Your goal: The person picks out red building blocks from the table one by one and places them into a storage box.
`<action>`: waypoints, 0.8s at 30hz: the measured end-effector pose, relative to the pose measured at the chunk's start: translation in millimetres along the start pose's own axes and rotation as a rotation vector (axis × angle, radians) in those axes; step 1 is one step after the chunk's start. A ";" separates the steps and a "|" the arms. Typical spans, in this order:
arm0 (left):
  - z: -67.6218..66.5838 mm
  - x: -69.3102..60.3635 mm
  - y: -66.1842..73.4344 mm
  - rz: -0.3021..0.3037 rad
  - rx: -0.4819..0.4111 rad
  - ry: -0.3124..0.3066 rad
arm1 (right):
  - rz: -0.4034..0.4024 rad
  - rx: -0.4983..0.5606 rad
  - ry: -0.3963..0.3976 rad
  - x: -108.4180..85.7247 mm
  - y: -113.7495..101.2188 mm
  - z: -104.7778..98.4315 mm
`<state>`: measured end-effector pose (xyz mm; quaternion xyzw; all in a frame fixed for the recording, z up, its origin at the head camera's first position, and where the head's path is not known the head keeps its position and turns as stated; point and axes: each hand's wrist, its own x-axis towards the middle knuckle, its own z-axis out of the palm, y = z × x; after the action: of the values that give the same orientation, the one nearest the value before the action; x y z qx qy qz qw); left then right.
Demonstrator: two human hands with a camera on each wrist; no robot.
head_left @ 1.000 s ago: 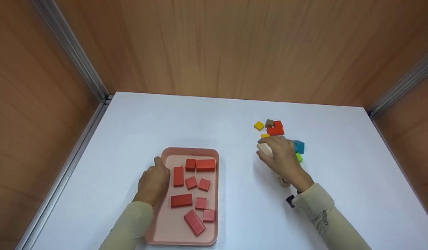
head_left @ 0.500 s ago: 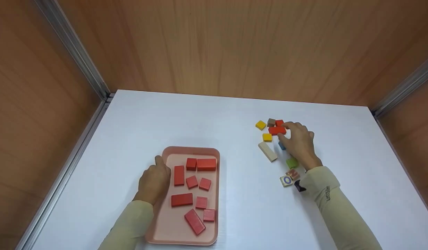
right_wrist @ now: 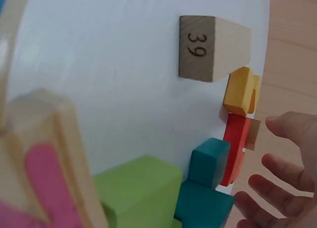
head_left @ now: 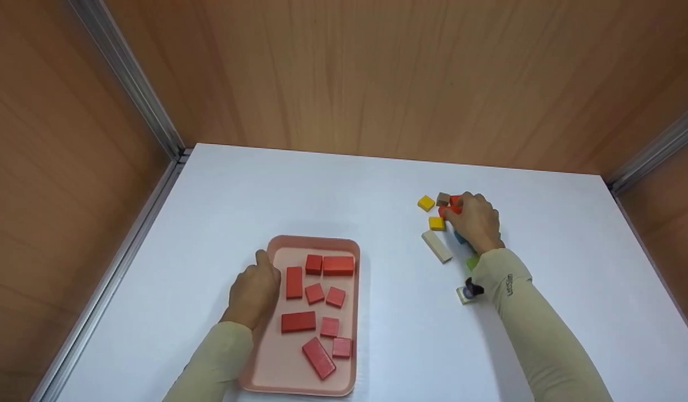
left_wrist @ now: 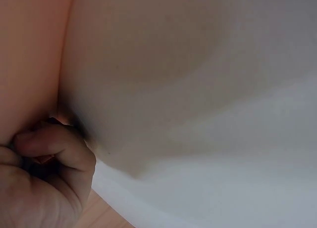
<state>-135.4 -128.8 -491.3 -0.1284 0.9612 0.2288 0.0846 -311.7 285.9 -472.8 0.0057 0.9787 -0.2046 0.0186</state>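
In the head view, my left hand (head_left: 254,293) grips the left rim of a pink tray (head_left: 271,368) that holds several red and pinkish blocks (head_left: 298,321). The left wrist view shows the thumb and a finger curled at the tray's wall (left_wrist: 34,55). Over to the right, my right hand (head_left: 477,223) reaches over a red block (head_left: 448,211), thumb at its near left side. From the right wrist, its fingers look spread, with a gap between thumb and fingers before the red block (right_wrist: 234,149). Teal blocks (right_wrist: 205,205) lie close below the fingers.
Around the right hand lie yellow blocks (head_left: 436,224), a brown cube (head_left: 443,199), a long pale block (head_left: 436,247) marked 39, a green block (head_left: 472,262) and a lettered block (head_left: 465,295). Wooden panels (head_left: 349,78) wall the white table (head_left: 254,190).
My right hand has let go of the long pale block, which now lies on the table, and moved back to the red block. The left hand stays on the tray.
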 end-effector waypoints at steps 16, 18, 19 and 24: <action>9.0 -2.4 11.1 0.009 -0.004 -0.010 | 0.020 -0.070 0.038 -0.1 12.7 8.1; 8.6 -3.2 11.7 0.002 -0.013 -0.020 | 0.029 -0.073 0.035 -1.1 13.3 8.2; 8.5 -3.3 11.8 -0.005 -0.023 -0.025 | 0.032 -0.074 0.035 -1.7 13.5 8.1; 6.4 -3.1 11.8 -0.007 -0.038 -0.030 | 0.008 -0.078 0.084 -6.0 11.5 6.1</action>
<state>-135.1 -115.0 -491.3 -0.1300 0.9549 0.2488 0.0972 -305.2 294.0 -482.8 0.0175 0.9857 -0.1660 -0.0212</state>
